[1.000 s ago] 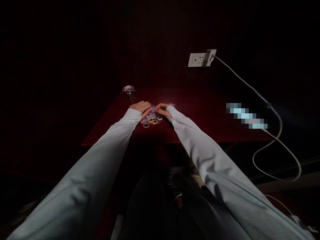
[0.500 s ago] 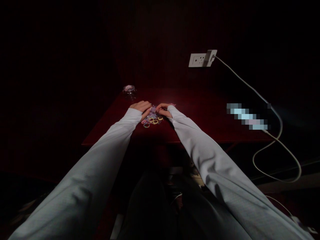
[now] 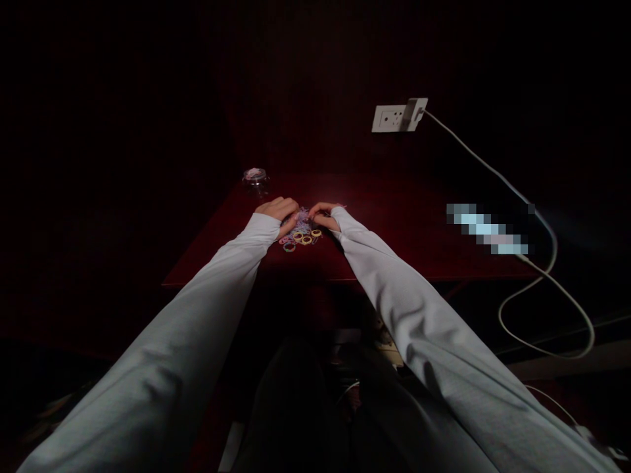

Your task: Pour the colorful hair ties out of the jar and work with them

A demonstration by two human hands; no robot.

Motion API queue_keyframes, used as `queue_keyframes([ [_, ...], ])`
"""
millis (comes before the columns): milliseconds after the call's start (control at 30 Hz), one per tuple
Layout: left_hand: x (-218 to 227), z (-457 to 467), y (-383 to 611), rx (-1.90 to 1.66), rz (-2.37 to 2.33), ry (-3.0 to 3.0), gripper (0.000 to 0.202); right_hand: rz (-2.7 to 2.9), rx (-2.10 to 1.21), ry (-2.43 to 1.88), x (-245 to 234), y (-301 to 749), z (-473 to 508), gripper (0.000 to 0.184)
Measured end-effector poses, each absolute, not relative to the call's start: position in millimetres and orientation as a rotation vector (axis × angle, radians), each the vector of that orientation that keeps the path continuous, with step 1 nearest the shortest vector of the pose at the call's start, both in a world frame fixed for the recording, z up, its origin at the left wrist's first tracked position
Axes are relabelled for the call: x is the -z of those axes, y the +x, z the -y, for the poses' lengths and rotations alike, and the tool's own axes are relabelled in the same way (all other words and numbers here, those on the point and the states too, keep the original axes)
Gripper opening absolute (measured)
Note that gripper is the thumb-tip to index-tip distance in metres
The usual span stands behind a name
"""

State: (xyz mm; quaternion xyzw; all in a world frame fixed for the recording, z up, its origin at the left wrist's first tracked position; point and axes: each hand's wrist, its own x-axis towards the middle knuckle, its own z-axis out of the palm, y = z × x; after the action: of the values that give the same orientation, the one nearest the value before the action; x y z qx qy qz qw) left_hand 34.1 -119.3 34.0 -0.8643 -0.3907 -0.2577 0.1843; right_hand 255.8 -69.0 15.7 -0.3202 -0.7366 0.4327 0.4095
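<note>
A small heap of hair ties, mostly purple with several yellow, pink and green ones at its near side, lies on the dark red table. From the left, my left hand rests against the heap with its fingers bent inward. My right hand reaches in from the other side, fingertips pinched together at the purple ties. What exactly sits between the fingers of either hand is too small and dark to make out. A pinkish band shows at my right wrist.
Behind my left hand stands a clear jar with pinkish contents at its top. A white wall socket holds a charger, whose white cable loops down on the right. A blurred-out bright object lies at the table's right.
The fingers of my left hand have curled in more, and my right fingers have shifted slightly at the heap. The jar and cable stay put.
</note>
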Motion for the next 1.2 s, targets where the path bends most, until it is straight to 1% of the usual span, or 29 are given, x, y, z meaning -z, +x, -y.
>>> queue_keyframes([
  [300, -36, 123, 36, 0.756, 1.18, -2.418, 0.021, 1.831, -1.15, -0.761, -16, 254, 73, 0.031],
  [533, -33, 118, 34, 0.73, 1.088, -2.449, 0.029, 1.816, -1.189, -0.745, -18, 254, 75, 0.025],
  [667, -29, 108, 29, 0.646, 1.085, -2.487, 0.032, 1.824, -1.195, -0.745, -19, 255, 76, 0.024],
  [1000, -28, 105, 27, 0.634, 1.087, -2.493, 0.032, 1.838, -1.152, -0.755, -14, 252, 73, 0.032],
  [1200, -30, 109, 28, 0.652, 1.071, -2.483, 0.031, 1.822, -1.12, -0.859, -24, 257, 78, 0.019],
])
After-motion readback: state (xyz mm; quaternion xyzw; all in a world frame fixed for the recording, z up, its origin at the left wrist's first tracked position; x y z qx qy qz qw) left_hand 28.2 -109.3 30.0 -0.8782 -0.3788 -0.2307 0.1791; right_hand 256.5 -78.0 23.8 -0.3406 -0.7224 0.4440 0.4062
